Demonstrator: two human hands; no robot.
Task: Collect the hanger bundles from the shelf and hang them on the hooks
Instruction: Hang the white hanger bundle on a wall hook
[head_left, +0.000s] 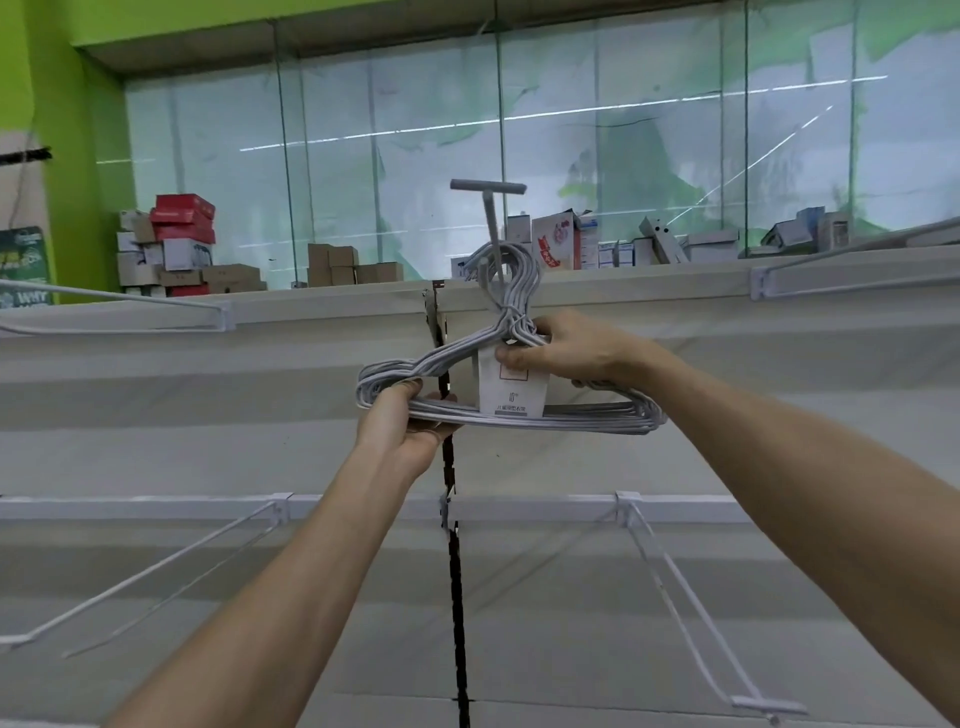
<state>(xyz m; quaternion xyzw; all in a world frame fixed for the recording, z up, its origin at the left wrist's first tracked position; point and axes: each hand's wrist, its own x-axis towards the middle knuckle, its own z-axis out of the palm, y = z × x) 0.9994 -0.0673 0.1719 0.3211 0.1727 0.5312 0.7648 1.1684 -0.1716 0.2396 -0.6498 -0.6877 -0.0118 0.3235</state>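
- One hanger bundle in play, grey wire, held up against the white display wall with its paper label facing out.
- Left hand curled round the bundle's left shoulder, fingers wrapped under the bottom bars.
- Right hand pinching the neck just below the bundle's top loops, thumb and fingers closed on the wires and the top of the label.
- Top loops of the bundle raised around a grey display hook with a flat T-shaped tip; apparently threading on, though cannot tell whether the weight sits on it already.
- Judged as mid-hanging: collected from the shelf, not yet released.
- Four or so other white wire hooks visible across the wall, all bare, so most of the hanging likely remains, unless other bundles hang out of view.
- No further bundles or source shelf in sight; count left to fetch unknowable.
- Behind the wall's top edge, stacked cardboard boxes before a glass partition.
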